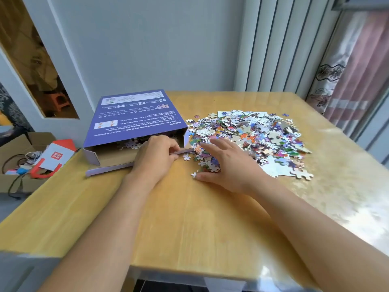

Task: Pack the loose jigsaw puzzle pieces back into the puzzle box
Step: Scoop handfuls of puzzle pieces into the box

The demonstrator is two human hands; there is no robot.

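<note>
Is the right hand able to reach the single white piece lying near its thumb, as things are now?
Probably yes. The right hand lies open on the edge of the puzzle pile, and the single white piece sits on bare table just beside its thumb, with nothing between them.

One head-worn wide-angle view looks forward and steeply down over a wooden table point(189, 218), close above it. Forearms enter from the bottom edge; the wall point(157, 43) fills the upper frame, bent by the lens.

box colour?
Purple-blue with white print, brown cardboard inside; box, head view.
</note>
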